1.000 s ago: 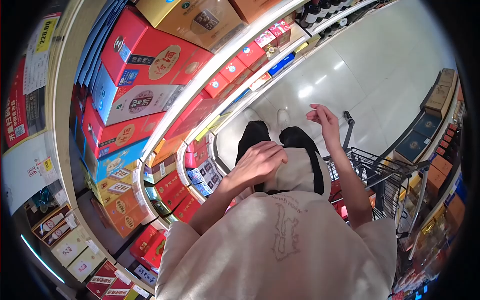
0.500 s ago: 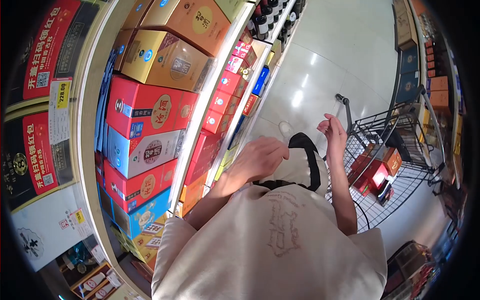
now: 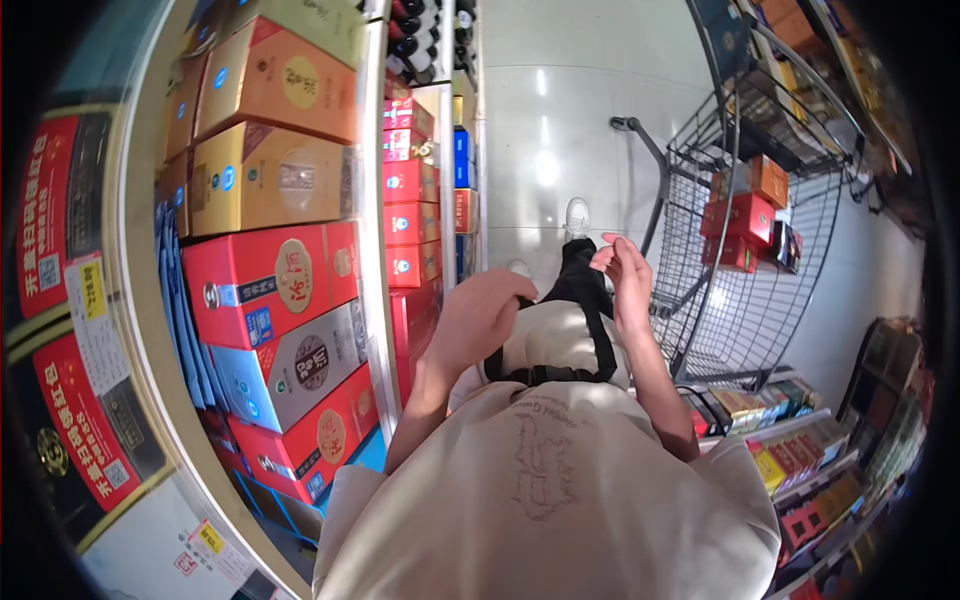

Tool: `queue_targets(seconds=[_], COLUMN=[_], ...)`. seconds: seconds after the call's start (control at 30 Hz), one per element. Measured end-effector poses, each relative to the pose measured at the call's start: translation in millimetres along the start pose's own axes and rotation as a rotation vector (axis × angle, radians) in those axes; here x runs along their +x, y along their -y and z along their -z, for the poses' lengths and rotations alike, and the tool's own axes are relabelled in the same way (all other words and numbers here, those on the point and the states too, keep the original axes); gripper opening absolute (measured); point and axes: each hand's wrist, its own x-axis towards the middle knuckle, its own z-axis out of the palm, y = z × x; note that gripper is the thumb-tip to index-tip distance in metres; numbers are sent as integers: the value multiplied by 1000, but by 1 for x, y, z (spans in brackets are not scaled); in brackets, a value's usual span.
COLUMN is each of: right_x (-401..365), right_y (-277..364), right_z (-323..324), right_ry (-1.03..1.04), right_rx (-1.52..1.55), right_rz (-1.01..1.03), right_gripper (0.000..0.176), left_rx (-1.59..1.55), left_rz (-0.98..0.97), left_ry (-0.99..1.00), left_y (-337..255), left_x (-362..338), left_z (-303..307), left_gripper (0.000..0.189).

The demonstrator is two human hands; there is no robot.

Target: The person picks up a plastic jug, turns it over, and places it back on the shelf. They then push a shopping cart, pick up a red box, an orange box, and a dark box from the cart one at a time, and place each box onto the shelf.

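Note:
My left hand (image 3: 478, 318) hangs in front of the waist, back upward, its fingers curled inward and partly hidden; nothing shows in it. It is nearest to the shelf of gift boxes on the left. My right hand (image 3: 627, 278) is raised beside the black strap, thumb and fingers loosely bent and apart, holding nothing. To its right stands a wire shopping cart (image 3: 690, 318). Inside the cart lie a red box (image 3: 738, 218) and an orange box (image 3: 769, 182). Neither hand touches the cart or the shelf.
Stacked red (image 3: 270, 275), silver (image 3: 290, 355) and gold boxes (image 3: 270, 175) fill the left shelf. Further along are smaller red boxes (image 3: 408, 222) and dark bottles (image 3: 412, 45). A shiny floor (image 3: 540, 100) runs ahead; another product shelf (image 3: 800, 460) stands at lower right.
The view has turned, so the shelf now runs more upright and the cart sits higher. My left hand appears lower and further left, and a shoe shows ahead. Both hands remain off the goods.

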Motion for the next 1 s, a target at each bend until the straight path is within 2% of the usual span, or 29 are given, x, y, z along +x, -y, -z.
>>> queue_targets(seconds=[0.13,0.2,0.43,0.6,0.77,0.83,0.9,1.0], right_x=[-5,-2,27,43,52,51,46,40], right_y=[3,8,43,66,86,97,105,94], right_z=[15,23,66,120,170,181,193,214], right_ry=[-101,-141,-294,-475,-575,-624,-595,-712], right_rx=[11,18,125,241,402,424,439,483], right_rz=[65,95,238,325,293,300,314,339], right_gripper=[35,36,35,35,37,36,36,36], left_rx=[1,-51,19,70,75,30,5,41], left_rz=[-12,148,136,-12,-141,-232,-237,-368], left_ry=[-7,-23,67,199,361,455,538,707], left_y=[6,5,20,10,-41,-56,-66,-81], left_x=[6,12,68,146,229,255,276,304], left_z=[3,7,2,-34,-86,-112,-142,-181], left_gripper=[23,23,24,24,23,24,25,27])
